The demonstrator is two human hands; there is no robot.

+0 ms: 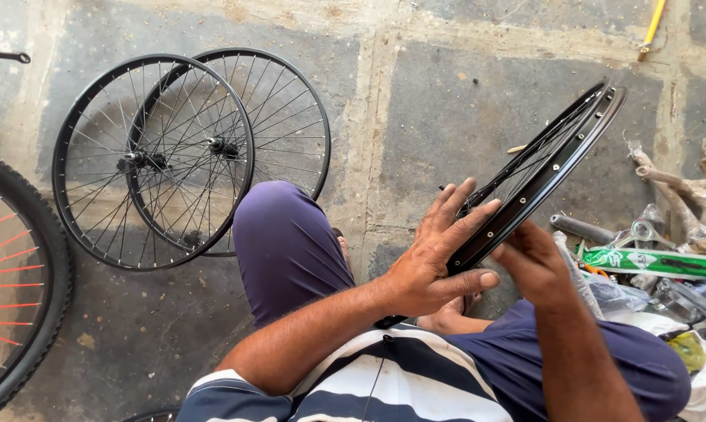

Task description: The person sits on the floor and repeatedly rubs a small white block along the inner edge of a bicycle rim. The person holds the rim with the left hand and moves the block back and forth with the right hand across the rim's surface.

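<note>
I hold a black spoked bicycle rim tilted on edge over my lap. My left hand grips its near side, fingers spread across the spokes and thumb under the rim. Against the rim's outer edge, a little lower, my right hand is curled with its fingers closed on the metal. My knees in purple trousers sit below the wheel.
Two more black spoked wheels lie overlapping on the stone floor at left. A tyred wheel with red spokes is at the far left. Bike parts, plastic bags and a green-printed part are piled at right. A yellow-handled tool lies top right.
</note>
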